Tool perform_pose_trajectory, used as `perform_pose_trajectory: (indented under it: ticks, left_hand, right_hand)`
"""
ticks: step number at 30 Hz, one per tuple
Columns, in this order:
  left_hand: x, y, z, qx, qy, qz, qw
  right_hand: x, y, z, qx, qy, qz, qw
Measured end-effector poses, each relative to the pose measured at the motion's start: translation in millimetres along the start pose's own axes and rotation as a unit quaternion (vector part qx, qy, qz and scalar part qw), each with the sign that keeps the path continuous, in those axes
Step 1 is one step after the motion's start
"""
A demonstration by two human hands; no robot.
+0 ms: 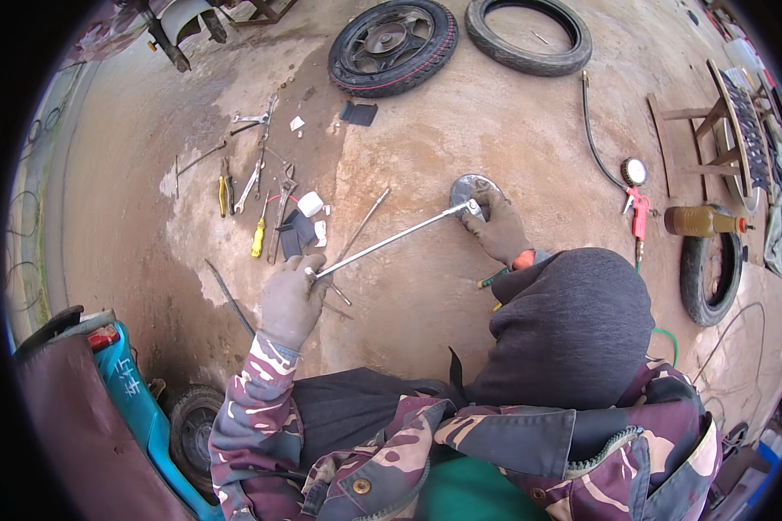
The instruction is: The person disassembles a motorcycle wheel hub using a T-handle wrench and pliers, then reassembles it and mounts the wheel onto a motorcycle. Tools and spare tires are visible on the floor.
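Note:
A long, thin silver metal rod (391, 238) stretches between my two gloved hands. My left hand (291, 300) is closed round its near left end. Around the thicker far end, my right hand (500, 227) closes its fingers beside a round grey metal disc (473, 184). The right hand partly covers this disc, and I cannot tell whether the rod is joined to it. Below the rod lies a dark metal bar (365, 224), just right of my left hand. A yellow-handled screwdriver (258, 238) and an adjustable wrench (281, 217) rest on the ground beyond that hand.
Pliers (226, 188) and several wrenches lie farther left. A wheel with tyre (391, 43) and a loose tyre (530, 61) are at the back. To the right are a red inflator gun (639, 213), a bottle (699, 220) and a wooden stool (712, 130). A turquoise panel (135, 391) stands near left.

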State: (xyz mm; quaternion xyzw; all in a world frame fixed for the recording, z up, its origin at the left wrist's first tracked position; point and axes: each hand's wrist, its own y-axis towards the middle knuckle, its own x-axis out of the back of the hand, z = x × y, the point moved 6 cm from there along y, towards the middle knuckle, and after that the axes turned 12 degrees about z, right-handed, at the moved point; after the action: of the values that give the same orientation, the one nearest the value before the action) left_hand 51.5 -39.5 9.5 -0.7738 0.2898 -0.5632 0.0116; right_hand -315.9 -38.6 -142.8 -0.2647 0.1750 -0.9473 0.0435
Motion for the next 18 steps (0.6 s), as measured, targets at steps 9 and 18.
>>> perform_pose_trajectory:
  ticks: [9,18]
  left_hand:
    - [-41.5,-16.8,39.2,0.2,-0.63,0.111,0.742]
    - [-59.4,-26.8,33.9,0.247,-0.723,0.067,0.642]
  right_hand:
    - [-2.0,-8.7,8.5,-0.037,-0.018,0.011,0.999]
    - [-3.4,-6.3,7.6,-0.04,-0.036,0.01,0.998]
